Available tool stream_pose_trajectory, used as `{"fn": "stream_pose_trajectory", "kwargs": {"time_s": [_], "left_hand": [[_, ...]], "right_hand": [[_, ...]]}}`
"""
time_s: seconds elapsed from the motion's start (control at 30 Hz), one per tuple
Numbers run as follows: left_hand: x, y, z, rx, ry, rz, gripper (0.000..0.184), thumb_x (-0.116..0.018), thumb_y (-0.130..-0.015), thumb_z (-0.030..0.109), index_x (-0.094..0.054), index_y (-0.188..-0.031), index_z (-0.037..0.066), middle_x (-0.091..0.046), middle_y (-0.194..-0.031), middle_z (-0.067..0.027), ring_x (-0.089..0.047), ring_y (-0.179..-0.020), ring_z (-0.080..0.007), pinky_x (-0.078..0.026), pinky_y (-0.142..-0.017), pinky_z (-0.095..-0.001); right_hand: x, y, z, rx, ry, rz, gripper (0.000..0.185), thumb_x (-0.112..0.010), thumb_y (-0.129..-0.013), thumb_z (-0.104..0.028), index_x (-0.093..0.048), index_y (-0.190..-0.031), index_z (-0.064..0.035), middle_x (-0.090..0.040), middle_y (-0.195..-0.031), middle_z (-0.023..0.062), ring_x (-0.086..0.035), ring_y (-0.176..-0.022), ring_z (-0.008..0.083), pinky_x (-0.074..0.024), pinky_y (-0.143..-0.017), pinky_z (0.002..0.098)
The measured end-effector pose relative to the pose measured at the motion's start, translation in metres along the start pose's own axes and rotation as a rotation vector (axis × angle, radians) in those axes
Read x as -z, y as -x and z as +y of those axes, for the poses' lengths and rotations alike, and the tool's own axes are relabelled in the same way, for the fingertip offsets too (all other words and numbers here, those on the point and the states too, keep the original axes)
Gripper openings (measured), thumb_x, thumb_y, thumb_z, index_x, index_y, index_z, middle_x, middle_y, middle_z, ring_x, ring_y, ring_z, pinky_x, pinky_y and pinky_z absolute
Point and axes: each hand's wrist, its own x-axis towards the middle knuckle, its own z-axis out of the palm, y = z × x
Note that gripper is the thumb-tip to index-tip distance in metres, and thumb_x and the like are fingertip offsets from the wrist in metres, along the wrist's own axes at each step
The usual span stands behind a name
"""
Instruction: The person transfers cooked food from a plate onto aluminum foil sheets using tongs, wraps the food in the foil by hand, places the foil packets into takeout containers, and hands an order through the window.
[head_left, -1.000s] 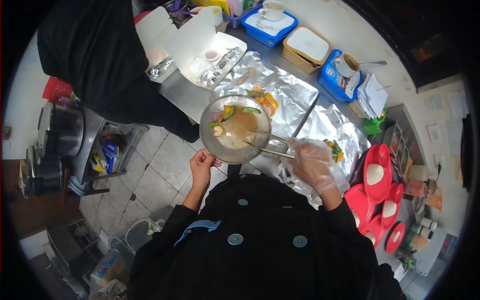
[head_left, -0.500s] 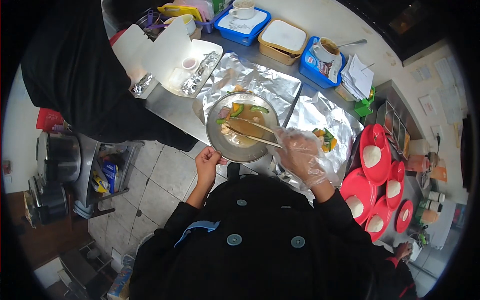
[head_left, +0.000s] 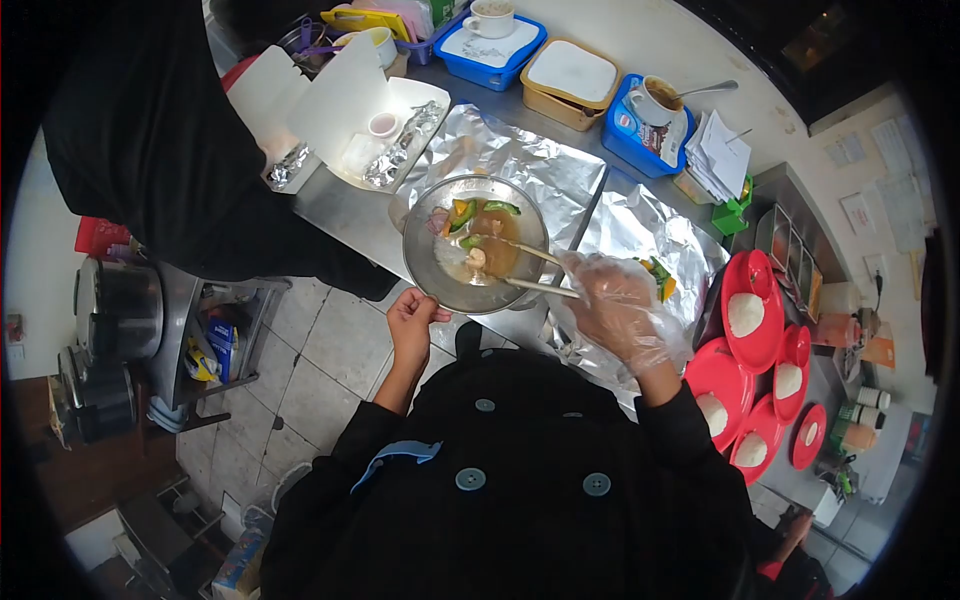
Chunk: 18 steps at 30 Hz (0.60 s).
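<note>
My left hand point(head_left: 412, 318) pinches the near left rim of a round metal bowl point(head_left: 424, 272), which is tilted slightly above the foil-covered counter. Inside are brown broth, green and orange vegetable pieces point(head_left: 463, 212) and a pale chunk of food point(head_left: 476, 260). Wearing a clear plastic glove, my right hand point(head_left: 622, 312) is closed around metal tongs point(head_left: 540, 290). Their arms are spread, with the tips inside the bowl's right side and nothing visibly gripped. Under the bowl lies a foil sheet point(head_left: 530, 150). A second foil sheet point(head_left: 622, 218) on the right bears cut vegetables point(head_left: 660, 282), partly hidden by my glove.
Red plates point(head_left: 718, 365) with rice mounds stand at right. Lidded tubs point(head_left: 570, 80) and cups line the wall. An open white takeout box point(head_left: 405, 105) sits at upper left, beside a person in black point(head_left: 160, 150). Another person's hand point(head_left: 795, 530) shows at lower right.
The bowl has shifted slightly left and up. My right hand has drawn back to the right, and the tongs have opened wider. The food in the broth has moved about.
</note>
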Motion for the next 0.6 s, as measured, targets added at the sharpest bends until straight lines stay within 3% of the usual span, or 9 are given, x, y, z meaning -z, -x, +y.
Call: {"fn": "stream_pose_trajectory", "kwargs": {"time_s": [0.13, 0.2, 0.6], "left_hand": [[0.0, 0.002, 0.004, 0.001, -0.011, 0.001, 0.011, -0.05, -0.081, 0.003, -0.049, -0.07, 0.005, -0.055, -0.063, -0.0038, -0.055, -0.054, -0.0104, -0.05, -0.055, -0.024], [0.0, 0.003, 0.003, -0.003, -0.001, -0.001, 0.011, -0.051, -0.081, 0.003, -0.05, -0.07, 0.004, -0.055, -0.063, -0.004, -0.056, -0.054, -0.0108, -0.051, -0.054, -0.0245], [0.007, 0.02, 0.003, -0.003, -0.014, -0.008, 0.014, -0.052, -0.082, 0.002, -0.05, -0.069, 0.004, -0.054, -0.061, -0.0032, -0.055, -0.051, -0.0104, -0.05, -0.054, -0.0238]], "right_hand": [[0.0, 0.002, 0.006, 0.007, 0.028, -0.109, 0.052, -0.065, -0.072, -0.027, -0.049, -0.12, -0.0162, -0.059, -0.095, 0.0097, -0.058, -0.089, 0.0254, -0.0442, -0.07, 0.0396], [-0.018, -0.001, 0.008, 0.055, 0.012, 0.089, 0.053, -0.065, -0.072, -0.027, -0.049, -0.121, -0.0176, -0.059, -0.095, 0.0103, -0.058, -0.087, 0.026, -0.0446, -0.072, 0.0392], [-0.062, -0.038, 0.005, 0.01, 0.077, 0.211, 0.046, -0.062, -0.071, -0.02, -0.053, -0.115, -0.0117, -0.058, -0.089, 0.0102, -0.06, -0.075, 0.0253, -0.0486, -0.061, 0.0372]]}}
